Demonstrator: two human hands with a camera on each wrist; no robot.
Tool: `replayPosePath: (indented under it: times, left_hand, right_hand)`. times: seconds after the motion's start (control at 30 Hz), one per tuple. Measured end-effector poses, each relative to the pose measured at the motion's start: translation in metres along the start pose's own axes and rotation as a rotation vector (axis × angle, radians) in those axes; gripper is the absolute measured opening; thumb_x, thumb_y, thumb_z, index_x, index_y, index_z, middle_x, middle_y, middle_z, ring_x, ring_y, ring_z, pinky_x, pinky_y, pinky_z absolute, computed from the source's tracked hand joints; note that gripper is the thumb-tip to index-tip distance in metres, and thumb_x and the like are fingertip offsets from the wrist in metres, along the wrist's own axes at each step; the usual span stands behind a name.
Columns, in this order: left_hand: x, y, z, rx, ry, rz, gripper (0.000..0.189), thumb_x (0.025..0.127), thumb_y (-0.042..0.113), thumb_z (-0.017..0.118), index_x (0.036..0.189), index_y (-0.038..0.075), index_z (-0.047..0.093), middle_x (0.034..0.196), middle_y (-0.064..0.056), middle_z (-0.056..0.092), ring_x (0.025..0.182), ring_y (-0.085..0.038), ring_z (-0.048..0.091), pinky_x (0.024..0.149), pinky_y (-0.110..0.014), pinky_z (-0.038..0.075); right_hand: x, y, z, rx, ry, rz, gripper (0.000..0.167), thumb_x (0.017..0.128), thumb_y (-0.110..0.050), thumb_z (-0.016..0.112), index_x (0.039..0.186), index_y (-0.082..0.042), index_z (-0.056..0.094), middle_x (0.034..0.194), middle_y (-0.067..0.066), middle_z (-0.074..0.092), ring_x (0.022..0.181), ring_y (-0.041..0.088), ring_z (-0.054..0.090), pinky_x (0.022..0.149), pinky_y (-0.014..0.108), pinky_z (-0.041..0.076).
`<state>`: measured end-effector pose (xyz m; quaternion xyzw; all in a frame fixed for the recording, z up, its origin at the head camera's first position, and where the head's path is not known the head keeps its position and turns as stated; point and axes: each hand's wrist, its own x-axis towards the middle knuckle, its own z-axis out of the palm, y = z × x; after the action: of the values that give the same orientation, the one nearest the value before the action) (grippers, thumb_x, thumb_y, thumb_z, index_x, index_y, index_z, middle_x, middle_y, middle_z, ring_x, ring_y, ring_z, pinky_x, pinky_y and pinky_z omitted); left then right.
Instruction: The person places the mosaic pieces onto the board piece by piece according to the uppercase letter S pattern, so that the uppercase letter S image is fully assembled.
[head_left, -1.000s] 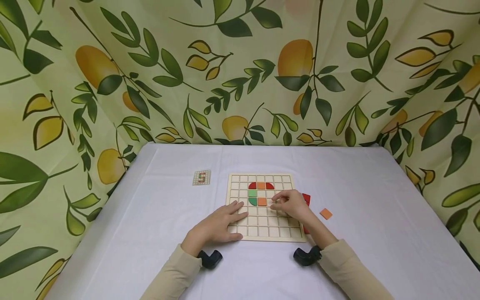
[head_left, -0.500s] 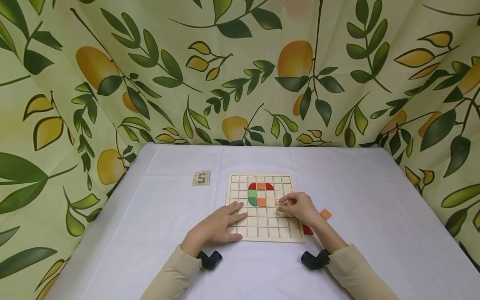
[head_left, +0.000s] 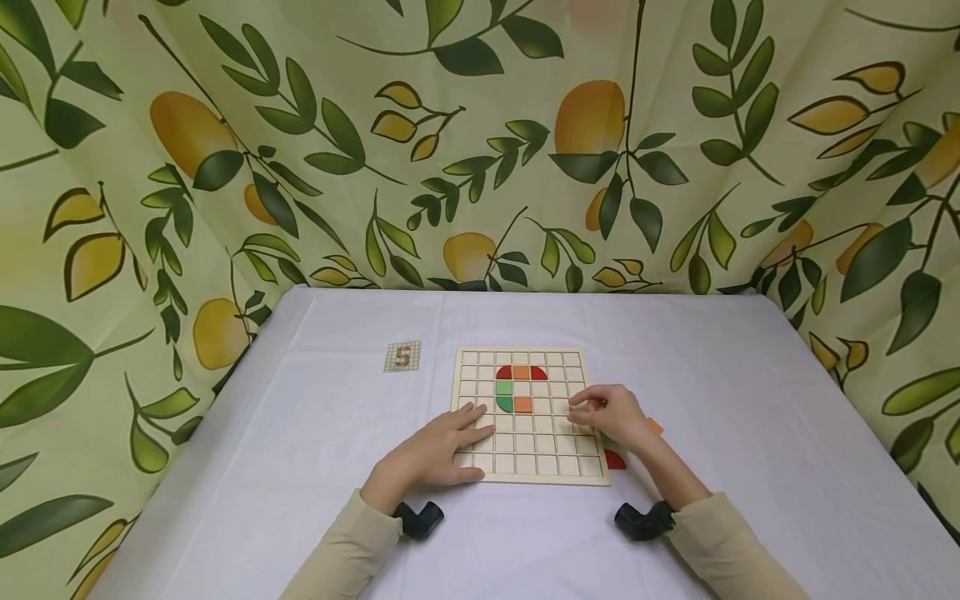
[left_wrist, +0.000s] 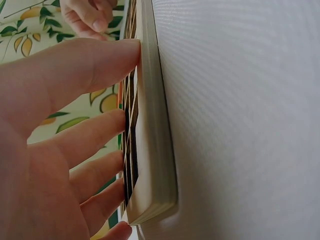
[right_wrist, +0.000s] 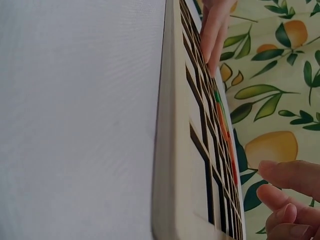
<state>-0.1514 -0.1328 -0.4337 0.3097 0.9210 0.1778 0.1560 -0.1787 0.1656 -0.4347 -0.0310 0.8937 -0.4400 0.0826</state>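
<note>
A wooden grid board [head_left: 535, 446] lies on the table. Red quarter-round tiles [head_left: 538, 373], orange square tiles [head_left: 522, 405], a green square tile [head_left: 504, 387] and a green quarter-round tile [head_left: 505, 404] sit in its cells. My left hand [head_left: 435, 448] rests with spread fingers on the board's near left part; the left wrist view has its thumb [left_wrist: 100, 65] at the near edge. Above the board's right side is my right hand [head_left: 611, 414], fingers loosely bent. In the right wrist view, its thumb and fingers [right_wrist: 290, 175] stand apart with nothing between them.
Left of the board lies a small card [head_left: 402, 357] printed with a coloured grid pattern. A red tile [head_left: 615, 459] lies at the board's right edge, and an orange tile [head_left: 655, 426] shows partly behind the right wrist. A leaf-and-fruit patterned curtain [head_left: 480, 167] surrounds the white table [head_left: 712, 358].
My right hand has moved right, away from the orange square in the lower row, toward the board's right edge, covering more of the loose tiles there. The left hand stays put.
</note>
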Motion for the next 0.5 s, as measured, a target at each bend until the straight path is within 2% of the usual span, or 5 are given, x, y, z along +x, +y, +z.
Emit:
replayPosePath:
  times: [0.5]
  left_hand:
    - [0.000, 0.001, 0.000, -0.005, 0.009, 0.003, 0.063, 0.085, 0.037, 0.066, 0.143, 0.019, 0.048, 0.159, -0.006, 0.032, 0.151, -0.029, 0.025, 0.121, -0.050, 0.028]
  right_hand:
    - [-0.002, 0.012, -0.013, -0.038, 0.027, -0.006, 0.022, 0.080, -0.010, 0.074, 0.098, 0.003, 0.071, 0.063, -0.002, 0.048, 0.061, 0.011, 0.042, 0.048, 0.018, 0.033]
